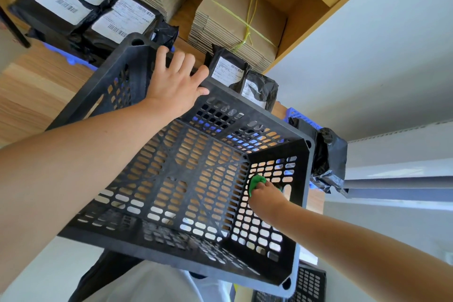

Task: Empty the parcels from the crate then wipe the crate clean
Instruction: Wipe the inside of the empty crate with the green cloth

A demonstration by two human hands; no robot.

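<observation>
Black slotted crate [186,174] (tilted): left hand [175,86] grips rim, right hand [266,193] clutches green cloth [256,182].

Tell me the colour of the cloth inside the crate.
Green; the cloth shows best in the head view.

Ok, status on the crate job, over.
Left hand grips crate at far rim. Right hand holds green cloth on its right inner wall. Crate empty, parcels stacked beyond it. Nothing blocking.
</observation>
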